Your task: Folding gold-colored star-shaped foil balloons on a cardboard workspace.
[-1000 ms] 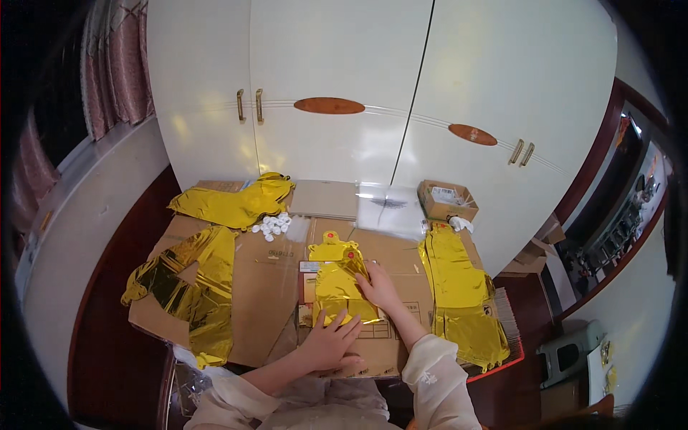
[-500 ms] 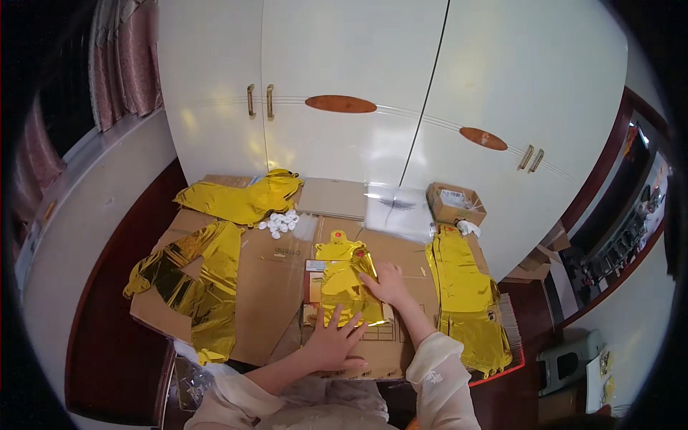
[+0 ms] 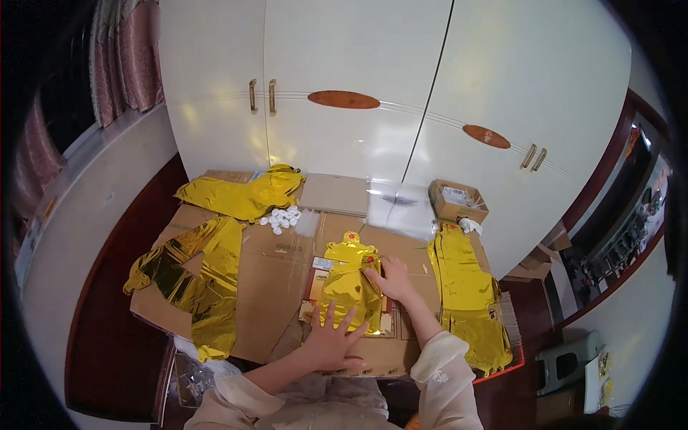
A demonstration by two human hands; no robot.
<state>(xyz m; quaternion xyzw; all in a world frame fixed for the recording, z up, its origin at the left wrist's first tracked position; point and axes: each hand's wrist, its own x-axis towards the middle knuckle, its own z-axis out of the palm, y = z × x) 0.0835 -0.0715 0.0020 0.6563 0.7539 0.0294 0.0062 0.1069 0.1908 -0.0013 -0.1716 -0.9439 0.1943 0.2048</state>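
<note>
A folded gold foil balloon point(image 3: 352, 287) lies in front of me, with small round tabs along its top and a red dot on its upper tab. Beneath it, the edges of a flat red-and-white printed piece point(image 3: 313, 288) stick out. My left hand point(image 3: 331, 344) rests on the foil's lower edge, fingers spread and palm down. At the foil's right edge is my right hand point(image 3: 392, 279), its thumb on the foil and its fingers stretched forward beside it. Neither hand grips anything that I can see.
Flattened cardboard point(image 3: 266, 301) covers the table. More gold foil balloons lie at the far left point(image 3: 240, 197), left point(image 3: 215, 279) and right point(image 3: 466, 301). White ribbon rolls point(image 3: 282, 218), clear plastic sleeves point(image 3: 400, 208) and a small cardboard box point(image 3: 457, 201) sit toward the white cabinet point(image 3: 344, 50).
The foil balloon and the printed piece under it have turned slightly clockwise, the top shifting right. My right hand has moved slightly right along the edge; my left hand stays at the bottom.
</note>
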